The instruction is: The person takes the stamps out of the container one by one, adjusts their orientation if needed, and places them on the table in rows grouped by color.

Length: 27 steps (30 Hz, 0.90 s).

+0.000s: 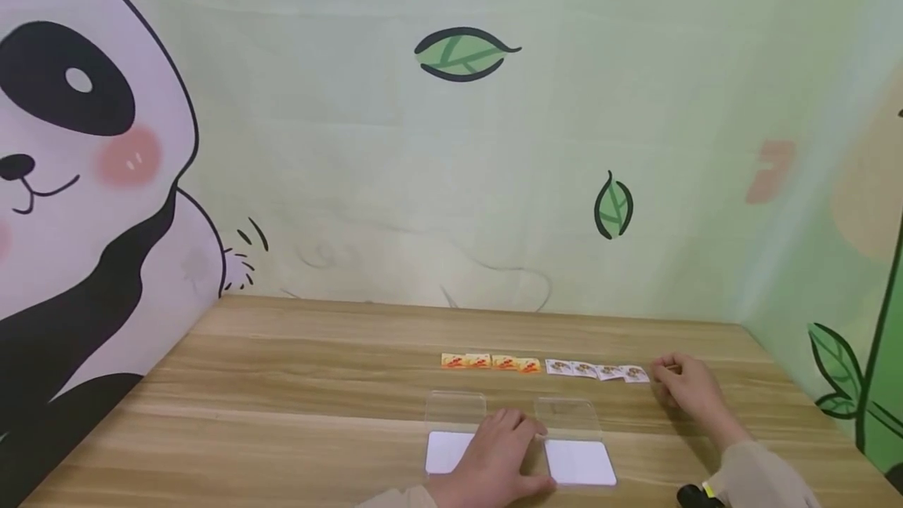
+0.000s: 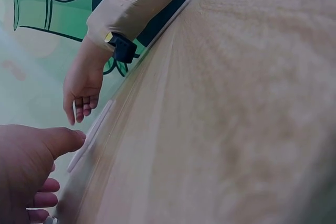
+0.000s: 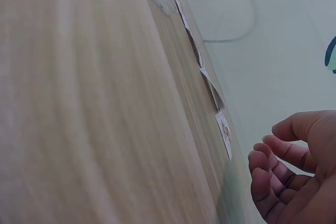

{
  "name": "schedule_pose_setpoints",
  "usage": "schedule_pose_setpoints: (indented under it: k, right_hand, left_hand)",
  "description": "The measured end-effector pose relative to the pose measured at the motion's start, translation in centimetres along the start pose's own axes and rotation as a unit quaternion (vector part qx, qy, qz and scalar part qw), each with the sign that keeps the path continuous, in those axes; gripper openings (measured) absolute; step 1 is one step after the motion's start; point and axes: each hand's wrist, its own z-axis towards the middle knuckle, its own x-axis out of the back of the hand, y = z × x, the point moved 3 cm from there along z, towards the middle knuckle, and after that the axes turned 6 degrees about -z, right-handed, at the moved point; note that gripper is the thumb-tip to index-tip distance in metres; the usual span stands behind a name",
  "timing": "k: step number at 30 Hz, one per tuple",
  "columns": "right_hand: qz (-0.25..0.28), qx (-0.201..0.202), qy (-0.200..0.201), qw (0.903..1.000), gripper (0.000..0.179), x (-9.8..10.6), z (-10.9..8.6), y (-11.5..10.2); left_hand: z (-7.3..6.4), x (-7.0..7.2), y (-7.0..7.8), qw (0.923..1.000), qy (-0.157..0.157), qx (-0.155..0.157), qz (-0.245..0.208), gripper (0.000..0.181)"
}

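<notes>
My left hand (image 1: pixel 497 453) lies between two flat cases, its fingers spread and its palm covering part of the left white panel (image 1: pixel 443 451). The thumb is at the near left corner of the right white panel (image 1: pixel 582 462). Behind each panel extends a clear plastic flap, one on the left (image 1: pixel 455 410) and one on the right (image 1: pixel 567 416). My right hand (image 1: pixel 687 386) hovers at the right end of a row of small white printed slips (image 1: pixel 584 369). Its fingers are loosely bent with nothing between them in the right wrist view, close to the end slip (image 3: pixel 224 132).
Left of the white slips, a row of small yellow-orange printed slips (image 1: pixel 491 362) continues the line. Everything lies on a wood-grain table (image 1: pixel 296 390). A printed cloth (image 1: pixel 339 139) with a panda and leaves hangs behind and beside it. A black device (image 2: pixel 123 48) is strapped to the right wrist.
</notes>
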Motion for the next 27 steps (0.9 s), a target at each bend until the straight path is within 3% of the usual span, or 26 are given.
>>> schedule_pose_setpoints:
  k: [4,12,19,27]
  right_hand:
    - [-0.003,0.004,0.005,1.0000,0.031,0.1,-0.2,-0.3]
    - [-0.042,0.044,0.038,0.9974,0.032,0.3,-1.0,-1.7]
    - [-0.061,0.086,0.051,0.9931,0.037,-0.1,-1.8,-2.9]
    - [-0.061,0.154,0.069,0.9837,0.036,-0.8,-2.4,-4.5]
  left_hand:
    - [0.1,0.3,-0.1,0.9998,0.009,-0.002,0.019,0.054]
    - [0.4,1.9,-0.4,0.9915,0.078,-0.034,0.099,0.052]
    - [0.4,3.8,-1.1,0.9889,0.086,-0.013,0.120,0.060]
    - [0.0,5.6,-2.9,0.9783,0.091,-0.027,0.184,0.071]
